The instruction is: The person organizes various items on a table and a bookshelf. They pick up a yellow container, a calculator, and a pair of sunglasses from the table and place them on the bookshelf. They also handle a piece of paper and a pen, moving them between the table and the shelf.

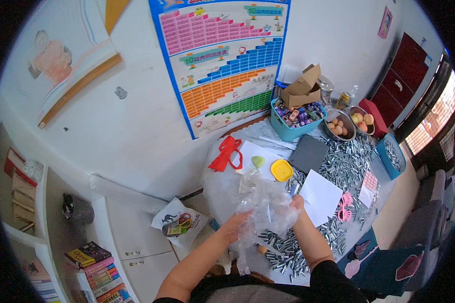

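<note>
A crumpled clear plastic bag (pixel 268 204) is stretched between my two hands above the near side of the table. My left hand (pixel 233 227) grips its left side, fingers closed on the film. On the other side, my right hand (pixel 298 204) is also closed on the plastic, its fingers partly hidden behind it. Whether anything lies inside the bag, I cannot tell. Below the bag and beside my right forearm spreads a heap of small silvery metal cylinders (pixel 298 252). A white sheet (pixel 318 198) lies just right of my right hand.
Beyond the bag are a yellow square lid (pixel 281 170), a dark grey flat box (pixel 309 153) and a red bag (pixel 226 154). A teal basket of small packets (pixel 294 133), a bowl of eggs (pixel 338 125) and a blue bin (pixel 390 156) stand farther back. White cabinets (pixel 136 227) stand left.
</note>
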`<state>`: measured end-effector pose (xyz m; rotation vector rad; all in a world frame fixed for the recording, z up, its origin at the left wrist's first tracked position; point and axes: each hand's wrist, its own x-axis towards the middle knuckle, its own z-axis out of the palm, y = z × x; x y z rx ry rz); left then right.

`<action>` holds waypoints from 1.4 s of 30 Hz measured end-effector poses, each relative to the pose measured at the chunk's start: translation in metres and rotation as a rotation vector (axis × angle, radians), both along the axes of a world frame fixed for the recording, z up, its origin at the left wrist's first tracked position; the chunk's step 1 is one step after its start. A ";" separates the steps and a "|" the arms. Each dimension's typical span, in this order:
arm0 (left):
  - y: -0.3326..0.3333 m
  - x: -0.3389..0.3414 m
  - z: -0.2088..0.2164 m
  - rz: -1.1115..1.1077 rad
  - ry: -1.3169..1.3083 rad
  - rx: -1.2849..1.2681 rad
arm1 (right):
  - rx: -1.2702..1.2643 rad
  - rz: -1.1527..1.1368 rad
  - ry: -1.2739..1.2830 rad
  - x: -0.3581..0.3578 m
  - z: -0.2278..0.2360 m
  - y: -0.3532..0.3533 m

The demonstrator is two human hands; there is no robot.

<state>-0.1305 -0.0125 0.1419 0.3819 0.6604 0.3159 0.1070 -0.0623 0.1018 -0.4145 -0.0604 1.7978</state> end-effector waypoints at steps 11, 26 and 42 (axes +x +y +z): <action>-0.006 -0.041 0.023 0.219 0.081 0.270 | -0.061 0.007 -0.150 -0.017 0.015 -0.002; -0.017 -0.122 -0.018 0.368 0.137 0.132 | -0.009 0.127 -0.298 -0.068 0.063 0.006; -0.085 -0.217 0.077 0.078 1.154 1.450 | 0.288 0.639 -1.230 -0.264 0.122 0.026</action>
